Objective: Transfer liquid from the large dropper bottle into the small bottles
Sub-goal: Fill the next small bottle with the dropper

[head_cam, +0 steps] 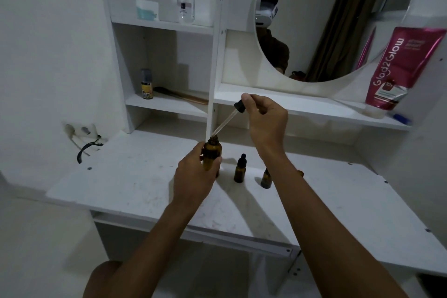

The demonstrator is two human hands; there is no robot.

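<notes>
A white desk (121,176), scuffed and faintly stained, fills the view, with open shelves (169,104) behind it and a round mirror (326,19) up on the right. A pink tube (401,68) leans beside the mirror. A perfume bottle (186,5), a small can (147,84) and a comb (181,97) sit on the left shelves, and a socket (79,129) with a dark cable is on the wall.

The left hand (193,172) wraps round the large bottle (212,150), probably to steady it against tipping. I cannot tell whether its base rests on the desk. The right hand (266,118) pinches the dropper (226,121) by its black top, between thumb and fingers. From that pinch the glass tube slants down and left, and its tip hangs just over the bottle's open neck, so any drip would likely fall back inside. Whether the tube holds liquid is too fine to see.

Just right of the left hand's grip stands a small bottle (240,170), capped. A second small bottle (265,179) is farther right, half hidden behind the right forearm. At least the first needs opening before it can be filled.
</notes>
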